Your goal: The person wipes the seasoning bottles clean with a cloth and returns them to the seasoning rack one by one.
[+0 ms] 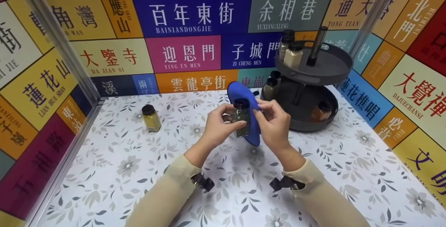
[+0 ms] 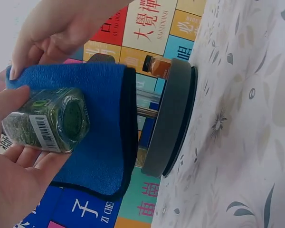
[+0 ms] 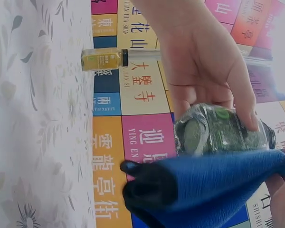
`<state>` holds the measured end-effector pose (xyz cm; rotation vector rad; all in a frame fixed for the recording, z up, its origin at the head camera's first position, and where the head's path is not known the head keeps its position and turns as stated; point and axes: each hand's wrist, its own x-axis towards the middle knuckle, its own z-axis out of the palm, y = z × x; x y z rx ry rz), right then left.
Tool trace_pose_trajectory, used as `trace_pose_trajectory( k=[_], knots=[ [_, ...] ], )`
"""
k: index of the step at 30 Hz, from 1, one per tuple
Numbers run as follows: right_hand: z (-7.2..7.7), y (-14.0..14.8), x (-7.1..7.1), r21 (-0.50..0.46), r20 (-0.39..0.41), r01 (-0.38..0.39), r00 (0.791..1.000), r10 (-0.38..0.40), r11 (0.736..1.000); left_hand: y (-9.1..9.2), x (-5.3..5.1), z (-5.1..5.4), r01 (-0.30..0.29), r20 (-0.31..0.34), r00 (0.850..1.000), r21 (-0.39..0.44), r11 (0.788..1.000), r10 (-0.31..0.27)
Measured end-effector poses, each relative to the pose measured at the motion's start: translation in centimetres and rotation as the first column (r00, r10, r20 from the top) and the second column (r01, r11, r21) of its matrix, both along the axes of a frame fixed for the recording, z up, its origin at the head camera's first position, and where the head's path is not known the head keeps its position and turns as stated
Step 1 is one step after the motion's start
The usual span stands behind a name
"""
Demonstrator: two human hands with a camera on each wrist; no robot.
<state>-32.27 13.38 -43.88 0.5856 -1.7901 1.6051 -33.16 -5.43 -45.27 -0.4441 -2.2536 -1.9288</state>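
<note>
Sleeves (image 1: pixel 167 185) nearest, left hand (image 1: pixel 219 124) gripping green jar (image 1: pixel 241 115), right hand (image 1: pixel 275 124) pinching cloth (image 2: pixel 102 137) against it: looks mid-job, not yet set down, yellow jar (image 1: pixel 151 119) on tabletop (image 1: pixel 226 199), others (image 1: pixel 293 55) on rack (image 1: pixel 315 79).

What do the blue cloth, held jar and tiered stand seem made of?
Cloth: soft fabric, perhaps microfibre, from its fuzzy nap. Jar: shiny glass or plastic, from its glints and see-through walls. Stand: plastic or coated metal, judging by its even matte grey.
</note>
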Motion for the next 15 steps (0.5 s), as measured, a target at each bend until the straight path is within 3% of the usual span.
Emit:
trace_pose_trajectory(
  k=[6,11,15],
  knots=[
    [-0.2,-0.2,0.1,0.168,0.132,0.027,0.990,-0.050,0.985,-0.2,0.4,0.5,-0.083,-0.043,0.996,0.018,0.996,0.084],
    [0.1,-0.2,0.3,0.359,0.260,0.005,0.960,-0.106,0.933,-0.7,0.4,1.1,-0.104,-0.101,0.989,0.013,0.994,0.105],
    [0.1,-0.1,0.2,0.439,0.347,-0.050,0.930,-0.118,0.897,-0.9,0.0,1.0,-0.115,-0.094,0.989,0.014,0.993,0.116]
  ],
)
